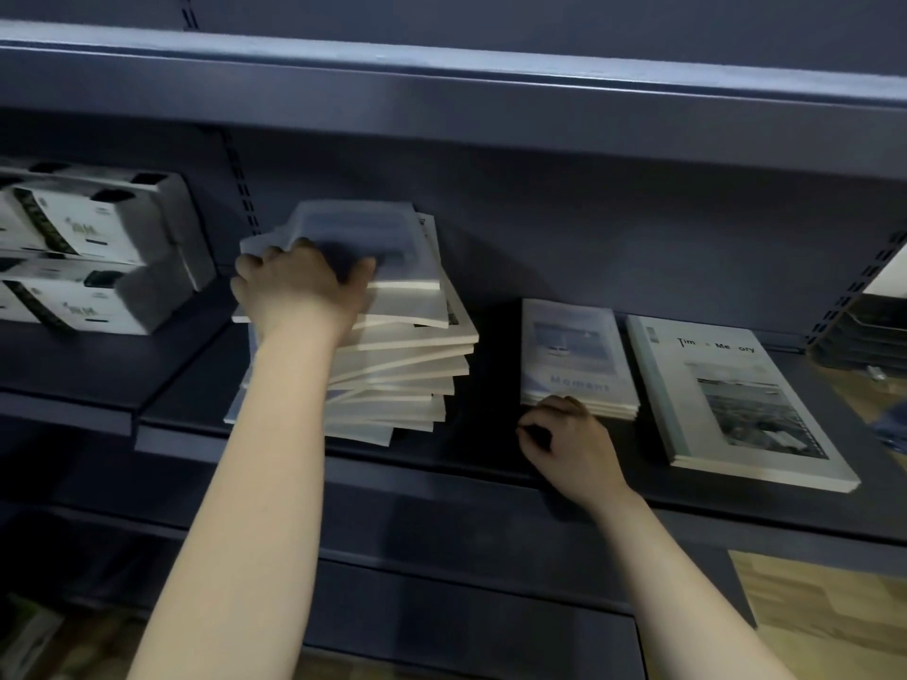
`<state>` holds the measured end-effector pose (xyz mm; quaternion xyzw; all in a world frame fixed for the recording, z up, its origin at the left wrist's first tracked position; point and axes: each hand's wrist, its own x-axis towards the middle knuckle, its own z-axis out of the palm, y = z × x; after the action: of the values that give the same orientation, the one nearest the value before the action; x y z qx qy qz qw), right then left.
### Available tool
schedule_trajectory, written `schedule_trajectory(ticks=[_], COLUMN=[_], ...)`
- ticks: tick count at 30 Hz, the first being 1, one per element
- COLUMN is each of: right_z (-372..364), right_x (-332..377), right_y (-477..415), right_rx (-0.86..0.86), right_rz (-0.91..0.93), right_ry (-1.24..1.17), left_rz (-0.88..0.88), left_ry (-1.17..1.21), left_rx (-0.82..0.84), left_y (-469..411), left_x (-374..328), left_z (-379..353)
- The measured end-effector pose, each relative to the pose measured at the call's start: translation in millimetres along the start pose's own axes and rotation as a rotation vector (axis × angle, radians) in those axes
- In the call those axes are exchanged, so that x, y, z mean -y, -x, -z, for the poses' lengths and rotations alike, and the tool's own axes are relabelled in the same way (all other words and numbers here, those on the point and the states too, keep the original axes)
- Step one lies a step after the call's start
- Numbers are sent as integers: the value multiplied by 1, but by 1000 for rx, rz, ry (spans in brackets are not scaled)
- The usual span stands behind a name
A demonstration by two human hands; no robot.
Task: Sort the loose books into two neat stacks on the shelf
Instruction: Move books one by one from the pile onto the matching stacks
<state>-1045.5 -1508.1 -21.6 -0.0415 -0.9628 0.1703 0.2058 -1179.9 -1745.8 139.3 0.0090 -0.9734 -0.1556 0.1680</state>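
The left grip (299, 282) is clamped over the near-left corner of the top book (373, 233) on the loose pile (407, 355). The book runs away from it toward 1 o'clock, so nearly all of its weight hangs beyond the fingers. These look like thin, stiff paperbacks with smooth covers. I'd judge one light enough for a single hand but apt to slide, and the pile beneath is fanned and skewed, so a tug could drag its neighbours along. A hold at the middle of the near edge would carry it flatter.

At 3 o'clock from the pile, on the same shelf (441, 463), lies the low "Moment" stack (572, 350). The larger "Time & Memory" stack (736, 400) sits just beside that, again at 3 o'clock. The right grip (564, 434) rests curled at the "Moment" stack's 6 o'clock edge. Its fingertips are tucked under, so I cannot tell whether it pinches anything.
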Motion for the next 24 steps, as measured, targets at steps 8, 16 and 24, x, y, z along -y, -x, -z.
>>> schedule_trajectory(ticks=[8, 16, 24], right_z=[-5, -4, 24], right_x=[-1, -3, -5], right_y=[1, 0, 4], right_rx=[-55, -18, -52], right_rz=[-2, -9, -54], right_ry=[-24, -49, -302], left_rz=[126, -24, -166], left_ry=[381, 865, 1159], left_rx=[191, 128, 230], left_y=[-22, -4, 60], left_x=[3, -16, -52], left_z=[11, 9, 2])
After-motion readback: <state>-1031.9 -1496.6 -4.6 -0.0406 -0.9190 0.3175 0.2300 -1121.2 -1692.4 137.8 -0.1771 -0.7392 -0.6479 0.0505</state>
